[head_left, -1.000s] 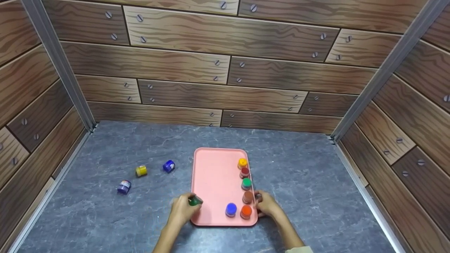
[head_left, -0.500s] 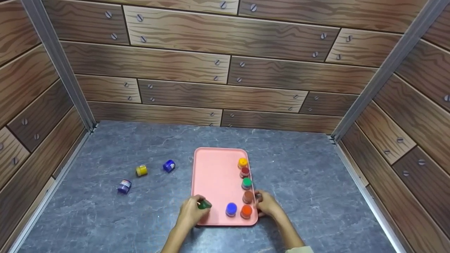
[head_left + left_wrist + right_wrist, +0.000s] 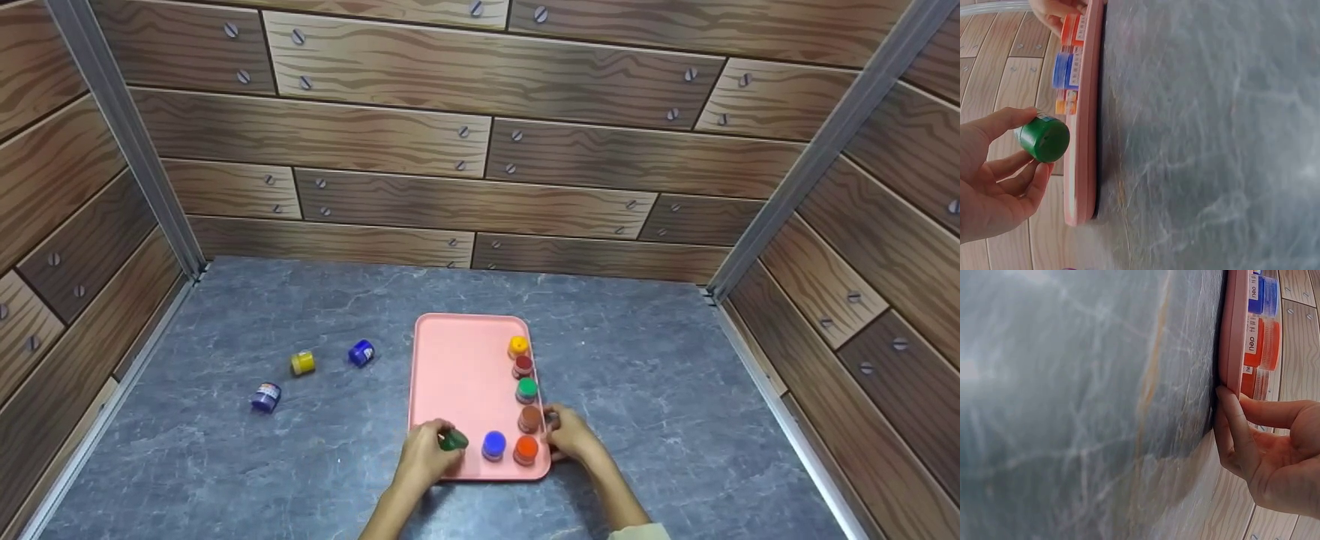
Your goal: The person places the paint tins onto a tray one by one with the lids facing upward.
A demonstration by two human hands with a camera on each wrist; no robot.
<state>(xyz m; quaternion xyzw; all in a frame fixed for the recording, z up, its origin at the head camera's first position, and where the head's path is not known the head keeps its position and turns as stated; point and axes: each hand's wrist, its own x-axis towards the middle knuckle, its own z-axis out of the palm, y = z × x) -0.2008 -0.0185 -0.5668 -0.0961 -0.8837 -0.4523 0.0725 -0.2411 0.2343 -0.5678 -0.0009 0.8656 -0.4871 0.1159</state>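
Note:
My left hand (image 3: 427, 454) pinches a small green paint jar (image 3: 1044, 138) between thumb and fingers, tilted over the near left part of a pink tray (image 3: 465, 367). In the head view the held jar sits just left of a blue-lidded paint jar (image 3: 493, 445) standing on the tray. My right hand (image 3: 571, 435) grips the tray's right rim, thumb at the top and fingers along the outer side in the right wrist view. An orange-red-lidded jar (image 3: 526, 450) and a brown-lidded jar (image 3: 529, 418) stand just inside that rim.
Farther up the tray's right side stand jars with green (image 3: 527, 389), dark red (image 3: 523, 366) and yellow-orange (image 3: 518, 346) lids. On the grey table to the left lie a blue jar (image 3: 361, 352), a yellow jar (image 3: 303, 363) and a purple jar (image 3: 266, 397). Wood-patterned walls (image 3: 480, 142) surround the table.
My left hand has carried the green jar rightward across the tray's near end, closer to the blue-lidded jar. The right hand has stayed at the rim.

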